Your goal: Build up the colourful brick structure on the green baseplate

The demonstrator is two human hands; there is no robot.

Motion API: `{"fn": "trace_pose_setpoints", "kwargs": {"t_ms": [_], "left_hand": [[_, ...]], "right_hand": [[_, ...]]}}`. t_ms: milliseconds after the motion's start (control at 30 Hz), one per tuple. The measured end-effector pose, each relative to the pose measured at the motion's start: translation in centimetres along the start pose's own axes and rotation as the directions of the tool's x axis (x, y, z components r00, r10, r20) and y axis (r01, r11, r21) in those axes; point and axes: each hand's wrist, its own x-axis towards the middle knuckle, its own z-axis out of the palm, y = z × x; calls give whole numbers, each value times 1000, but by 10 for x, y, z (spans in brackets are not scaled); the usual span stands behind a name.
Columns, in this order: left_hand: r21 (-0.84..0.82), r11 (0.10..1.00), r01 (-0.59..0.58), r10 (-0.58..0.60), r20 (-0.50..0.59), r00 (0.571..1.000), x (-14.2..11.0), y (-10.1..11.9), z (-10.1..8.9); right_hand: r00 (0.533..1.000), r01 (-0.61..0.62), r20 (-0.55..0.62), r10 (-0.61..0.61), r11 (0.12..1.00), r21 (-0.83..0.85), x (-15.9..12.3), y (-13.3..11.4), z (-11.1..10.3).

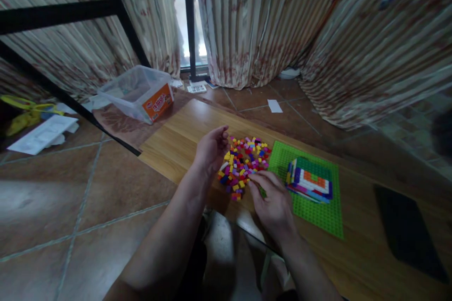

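Bare forearms (169, 237) reach up from the bottom edge and over the wooden table (185, 127), where a loose pile of small bricks (235, 174) lies spread between the hands. At the pile's left edge the left hand (212, 148) is half open, its fingers loosely curled; whether anything sits inside them I cannot tell. On the near right side of the pile, the right hand (271, 197) is bent over, thumb and forefinger drawn close together, and any brick between their tips is too small to make out. Just beyond that hand, a layered brick block (310, 178) stands on a green baseplate (316, 221). Single bricks look like hard, smooth plastic, so they should be very light, stiff and a little slippery; a pinch on two opposite side walls, studs left free, would probably suit them best. As for the block, it should feel rigid yet might split along its layers if pulled from the top, so holding it low on opposite sides seems safer. The baseplate looks thin and probably flexes.
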Motion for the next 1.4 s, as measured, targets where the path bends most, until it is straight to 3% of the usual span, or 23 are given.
{"fn": "trace_pose_setpoints", "kwargs": {"t_ms": [367,933,1100,1233,1400], "left_hand": [[-56,998,13,-14,-14,1000,-3,17,-11],[-67,995,71,-69,29,997,-3,19,-18],[-44,997,62,-61,16,998,-3,18,-15],[-5,998,69,-69,19,997,-4,14,-12],[61,994,86,-90,60,994,-5,2,-4]], "right_hand": [[988,95,137,-75,985,-144,36,-34,47],[996,17,84,-6,992,-124,50,-21,67],[998,-35,-52,35,999,-4,56,-28,49],[966,-170,-167,199,970,172,51,-25,16],[879,-347,-140,456,813,467,28,-7,-22]]}}
